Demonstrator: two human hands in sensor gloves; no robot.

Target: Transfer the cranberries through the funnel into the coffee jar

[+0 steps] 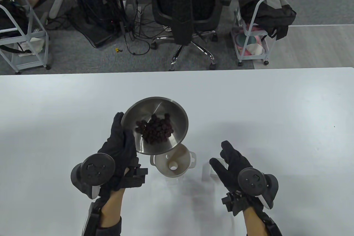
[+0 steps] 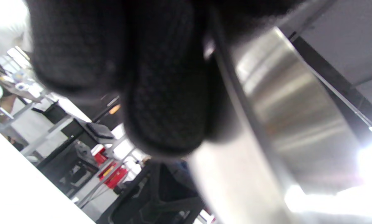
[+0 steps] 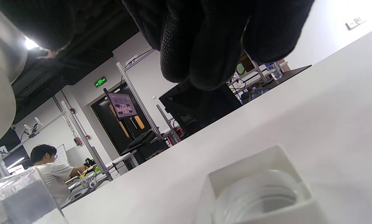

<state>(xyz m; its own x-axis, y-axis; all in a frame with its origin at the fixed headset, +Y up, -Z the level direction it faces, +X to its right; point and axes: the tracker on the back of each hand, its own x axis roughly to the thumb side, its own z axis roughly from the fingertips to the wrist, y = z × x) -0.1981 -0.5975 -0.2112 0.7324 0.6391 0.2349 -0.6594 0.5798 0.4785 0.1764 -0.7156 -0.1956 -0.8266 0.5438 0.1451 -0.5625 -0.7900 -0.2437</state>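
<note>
A shiny silver round steel bowl (image 1: 155, 125) carries dark maroon, almost black dried cranberries (image 1: 155, 130). The cream-white plastic funnel (image 1: 172, 164) shows a faint brownish tint inside its cone. Both the left hand (image 1: 121, 150) and the right hand (image 1: 231, 164) wear black knit gloves. The plain surface (image 1: 276, 108) is white, and the square lid (image 3: 260, 193) is translucent white.

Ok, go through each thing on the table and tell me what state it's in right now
steel bowl: tilted over the funnel, gripped by the left hand
cranberries: piled in the bowl, none in the funnel
funnel: upright on the jar, empty
jar lid: off, lying on the table, threads up
right hand: open, holding nothing
</note>
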